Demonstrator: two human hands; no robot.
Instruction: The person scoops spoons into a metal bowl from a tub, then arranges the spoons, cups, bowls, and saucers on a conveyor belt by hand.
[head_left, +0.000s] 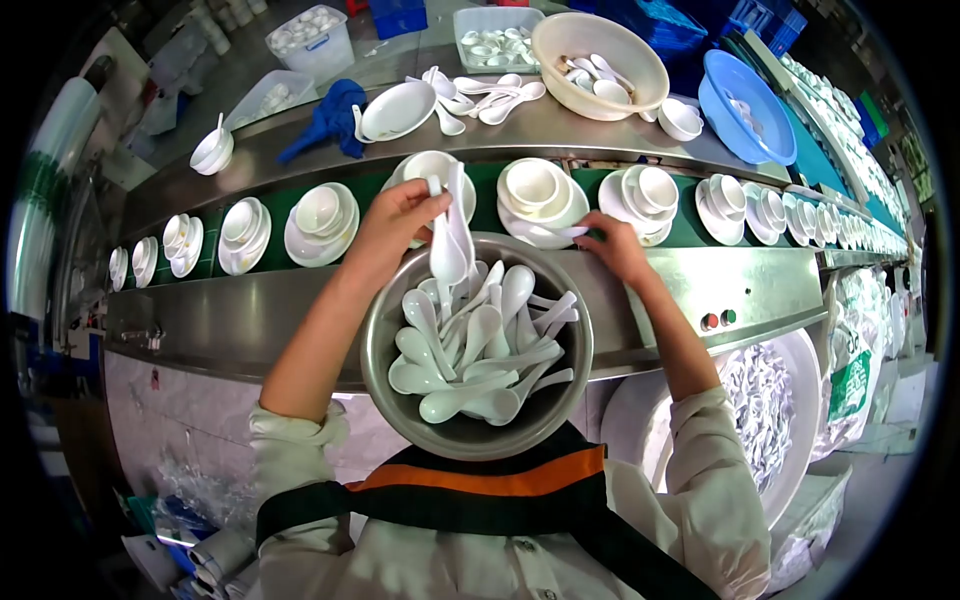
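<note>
One spoon (568, 231) is apparently being laid on the dish set (542, 206) just beyond the metal bowl (470, 446), and the next move calls for a gentle release. The right hand (614, 244) looks pinched on its handle; the left hand (398, 212) clamps two more spoons (450, 262) over the bowl's far rim.

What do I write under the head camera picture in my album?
Left hand holds white spoons over a metal bowl of other spoons.

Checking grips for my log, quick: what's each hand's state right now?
Left hand: closed, holding glossy white long-handled spoons.
Right hand: curled at a slim white spoon handle; whether gripping it cannot be told.
</note>
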